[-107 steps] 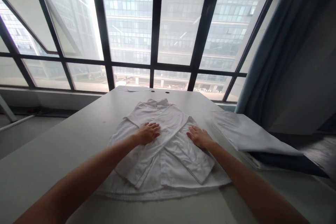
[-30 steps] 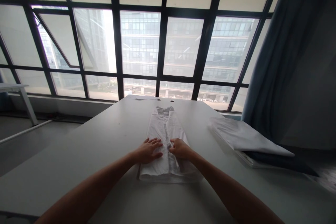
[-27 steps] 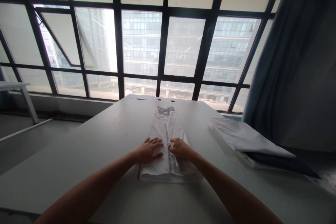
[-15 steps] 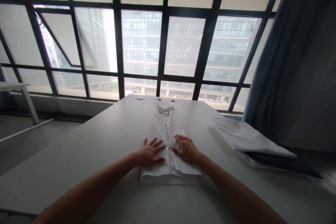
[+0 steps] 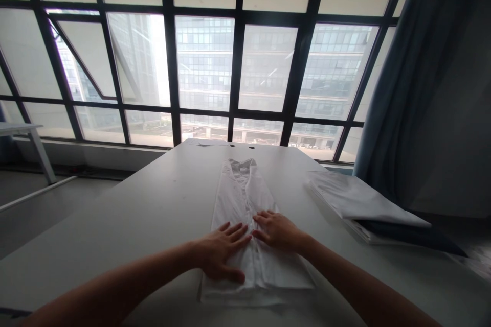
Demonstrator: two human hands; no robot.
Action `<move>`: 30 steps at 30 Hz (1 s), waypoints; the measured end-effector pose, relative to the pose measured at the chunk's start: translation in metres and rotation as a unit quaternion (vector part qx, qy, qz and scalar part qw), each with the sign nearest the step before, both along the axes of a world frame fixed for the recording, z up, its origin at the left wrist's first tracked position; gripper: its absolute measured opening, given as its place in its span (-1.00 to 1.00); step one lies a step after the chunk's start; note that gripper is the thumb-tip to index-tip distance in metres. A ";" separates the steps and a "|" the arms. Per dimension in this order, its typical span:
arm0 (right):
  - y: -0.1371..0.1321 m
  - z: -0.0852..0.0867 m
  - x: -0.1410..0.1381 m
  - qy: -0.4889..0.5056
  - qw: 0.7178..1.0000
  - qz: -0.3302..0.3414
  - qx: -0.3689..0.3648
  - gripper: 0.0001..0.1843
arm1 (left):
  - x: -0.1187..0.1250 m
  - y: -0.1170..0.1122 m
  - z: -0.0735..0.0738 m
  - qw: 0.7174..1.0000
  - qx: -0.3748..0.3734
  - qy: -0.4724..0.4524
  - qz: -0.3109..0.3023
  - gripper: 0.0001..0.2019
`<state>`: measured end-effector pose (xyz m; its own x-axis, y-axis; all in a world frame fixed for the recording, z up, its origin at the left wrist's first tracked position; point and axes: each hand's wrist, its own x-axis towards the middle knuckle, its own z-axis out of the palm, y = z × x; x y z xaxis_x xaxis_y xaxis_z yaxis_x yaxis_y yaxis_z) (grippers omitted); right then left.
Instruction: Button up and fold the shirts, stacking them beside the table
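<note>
A folded white shirt (image 5: 245, 194) lies flat on the table in front of me, its collar pointing toward the window and its button placket running down the middle. My left hand (image 5: 224, 250) rests palm down on the left half of the shirt, fingers spread and thumb pointing right. On the right half lies my right hand (image 5: 278, 231), also palm down with its fingers stretched out. The fingertips of both hands come close together near the placket. Neither hand grips the cloth.
The white table (image 5: 146, 214) reaches to the window wall. Folded white cloth (image 5: 368, 199) lies on its right side, with a dark folded piece (image 5: 414, 237) beneath. A white sheet (image 5: 207, 142) lies at the far edge. A blue curtain (image 5: 387, 112) hangs at right.
Both hands have slid toward me, and the shirt's near edge is now closer to me. The collar has hardly shifted. The fingertips are closer together.
</note>
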<state>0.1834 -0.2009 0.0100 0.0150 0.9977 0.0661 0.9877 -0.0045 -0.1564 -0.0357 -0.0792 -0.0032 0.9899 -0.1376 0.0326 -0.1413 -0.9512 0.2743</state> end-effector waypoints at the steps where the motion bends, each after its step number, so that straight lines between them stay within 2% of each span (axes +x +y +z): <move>1: -0.002 0.006 -0.001 0.009 1.000 0.012 0.001 -0.47 | -0.006 -0.004 0.005 1.000 -0.017 -0.001 -0.018 -0.07; 2: -0.003 0.012 -0.001 0.022 1.000 0.021 0.000 -0.55 | -0.011 -0.008 0.010 0.999 -0.034 -0.002 -0.038 -0.13; 4: -0.002 0.017 0.001 0.044 0.998 0.032 0.005 -0.65 | -0.017 -0.013 0.022 0.995 -0.065 0.005 -0.073 -0.42; 6: 0.000 0.015 0.005 0.038 0.998 0.028 0.038 -0.71 | -0.014 -0.012 0.031 0.994 -0.076 -0.003 -0.074 -0.67; 7: 0.002 0.011 0.008 0.028 0.998 0.021 0.061 -0.72 | -0.008 -0.009 0.034 0.995 -0.072 -0.023 -0.060 -0.69; 9: 0.007 0.000 0.012 0.010 0.995 0.007 0.095 -0.74 | 0.011 0.000 0.033 0.995 -0.053 -0.085 -0.023 -0.68; 11: 0.010 -0.011 0.015 0.004 0.994 0.003 0.106 -0.75 | 0.037 0.013 0.025 0.991 -0.025 -0.134 0.009 -0.65; 13: 0.011 -0.020 0.015 -0.008 0.994 0.003 0.109 -0.74 | 0.068 0.028 0.013 0.991 0.012 -0.131 0.028 -0.60; 15: 0.010 -0.025 0.012 -0.021 0.993 -0.005 0.113 -0.70 | 0.099 0.045 0.000 0.994 0.064 -0.082 0.046 -0.56; 20: 0.004 -0.025 0.003 -0.021 0.994 -0.026 0.102 -0.70 | 0.171 0.087 -0.021 0.987 0.137 -0.001 0.089 -0.45; 30: 0.000 -0.017 -0.006 0.015 0.997 -0.003 0.070 -0.70 | 0.281 0.165 -0.030 0.965 0.148 0.040 0.211 -0.37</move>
<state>0.1778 -0.2009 -0.0068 0.0251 0.9786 0.2042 0.9827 0.0133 -0.1846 0.2451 0.0857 -0.0335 0.9578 0.2862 -0.0258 0.2856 -0.9580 -0.0249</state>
